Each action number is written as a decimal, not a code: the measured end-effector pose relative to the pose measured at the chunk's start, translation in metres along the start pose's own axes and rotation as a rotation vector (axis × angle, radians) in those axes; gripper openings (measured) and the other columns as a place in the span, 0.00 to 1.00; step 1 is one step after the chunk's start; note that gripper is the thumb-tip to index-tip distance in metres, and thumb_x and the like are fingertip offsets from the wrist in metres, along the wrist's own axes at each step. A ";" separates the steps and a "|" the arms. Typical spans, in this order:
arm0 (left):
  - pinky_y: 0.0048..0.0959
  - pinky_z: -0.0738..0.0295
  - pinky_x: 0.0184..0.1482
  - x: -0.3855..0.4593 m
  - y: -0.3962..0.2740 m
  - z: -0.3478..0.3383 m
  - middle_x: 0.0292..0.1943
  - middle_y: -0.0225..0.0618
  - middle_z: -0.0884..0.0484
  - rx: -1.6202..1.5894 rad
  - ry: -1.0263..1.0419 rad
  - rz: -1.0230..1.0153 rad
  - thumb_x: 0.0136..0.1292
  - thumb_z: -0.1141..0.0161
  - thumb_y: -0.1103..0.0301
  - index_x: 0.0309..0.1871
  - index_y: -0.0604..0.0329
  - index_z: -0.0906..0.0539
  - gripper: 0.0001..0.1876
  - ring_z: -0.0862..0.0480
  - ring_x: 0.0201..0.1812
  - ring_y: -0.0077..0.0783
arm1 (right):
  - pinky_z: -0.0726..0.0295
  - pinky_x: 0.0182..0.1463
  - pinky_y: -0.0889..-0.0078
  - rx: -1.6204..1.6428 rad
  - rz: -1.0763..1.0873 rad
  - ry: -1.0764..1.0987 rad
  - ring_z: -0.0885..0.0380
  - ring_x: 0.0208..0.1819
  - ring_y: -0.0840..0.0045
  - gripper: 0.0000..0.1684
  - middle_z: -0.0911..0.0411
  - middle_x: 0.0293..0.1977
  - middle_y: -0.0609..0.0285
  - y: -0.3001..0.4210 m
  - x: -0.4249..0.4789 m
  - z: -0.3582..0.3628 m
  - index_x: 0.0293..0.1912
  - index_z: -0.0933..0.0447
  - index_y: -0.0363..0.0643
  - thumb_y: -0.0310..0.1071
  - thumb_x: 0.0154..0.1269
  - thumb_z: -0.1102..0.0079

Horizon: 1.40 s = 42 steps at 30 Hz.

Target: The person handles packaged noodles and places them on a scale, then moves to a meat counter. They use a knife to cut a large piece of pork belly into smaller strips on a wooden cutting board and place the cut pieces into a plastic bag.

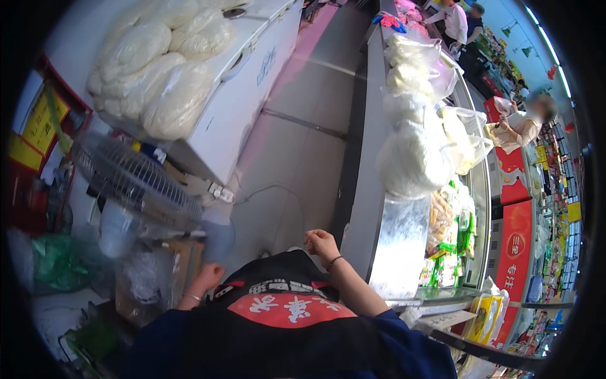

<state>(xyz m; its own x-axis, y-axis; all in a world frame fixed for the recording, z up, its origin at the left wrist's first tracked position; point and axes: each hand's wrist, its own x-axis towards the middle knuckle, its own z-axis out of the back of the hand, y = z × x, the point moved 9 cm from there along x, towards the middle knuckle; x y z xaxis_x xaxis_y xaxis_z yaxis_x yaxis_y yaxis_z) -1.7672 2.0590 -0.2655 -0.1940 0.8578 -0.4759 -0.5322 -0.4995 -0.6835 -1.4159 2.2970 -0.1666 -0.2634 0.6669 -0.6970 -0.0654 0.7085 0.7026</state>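
My left hand (pixel 211 275) hangs at my left side, fingers curled, beside a cardboard box (pixel 187 263); whether it holds something small cannot be told. In front of my apron (pixel 284 279), my right hand (pixel 322 244) is raised with fingers bent and nothing visible in it, close to the counter's side. Along the counter (pixel 367 166) stand clear plastic bags of pale food (pixel 416 156). Packaged food (pixel 450 237) lies in the display case beyond them. More large, clear bags of whitish contents (pixel 180 94) rest on a white chest freezer (pixel 227 123).
A standing fan (pixel 137 175) and a power strip (pixel 221 193) are at the left, with a cable (pixel 270 185) across the floor. The aisle (pixel 303 118) runs between freezer and counter. Past the counter, a person (pixel 521 128) holds a bag; others stand farther back.
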 end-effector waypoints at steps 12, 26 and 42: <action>0.32 0.22 0.36 0.136 -0.022 0.076 0.28 0.40 0.15 -0.393 -0.100 0.514 0.65 0.38 0.59 0.40 0.65 0.15 0.15 0.15 0.31 0.32 | 0.26 0.27 0.80 -0.160 0.044 0.143 0.26 0.22 0.84 0.09 0.19 0.29 0.63 0.187 0.190 -0.047 0.42 0.22 0.40 0.35 0.70 0.41; 0.30 0.24 0.35 0.383 -0.160 0.124 0.26 0.38 0.15 -0.486 -0.130 0.638 0.65 0.39 0.59 0.38 0.64 0.15 0.14 0.16 0.30 0.30 | 0.27 0.25 0.79 -0.241 -0.014 0.295 0.26 0.22 0.83 0.09 0.19 0.28 0.64 0.394 0.436 -0.055 0.40 0.21 0.40 0.36 0.68 0.40; 0.26 0.22 0.38 0.910 -0.505 0.245 0.32 0.37 0.14 -0.590 -0.137 0.072 0.69 0.42 0.66 0.43 0.64 0.16 0.11 0.16 0.33 0.27 | 0.24 0.29 0.78 0.146 0.075 -0.091 0.26 0.24 0.81 0.09 0.20 0.29 0.62 0.725 0.641 0.154 0.43 0.20 0.38 0.33 0.69 0.42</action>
<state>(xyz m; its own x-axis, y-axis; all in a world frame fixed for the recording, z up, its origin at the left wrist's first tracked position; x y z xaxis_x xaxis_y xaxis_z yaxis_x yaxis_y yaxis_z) -1.8768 3.1218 -0.2180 -0.3373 0.8077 -0.4836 0.0246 -0.5059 -0.8622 -1.4838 3.2738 -0.1256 -0.1734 0.7329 -0.6579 0.0934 0.6773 0.7298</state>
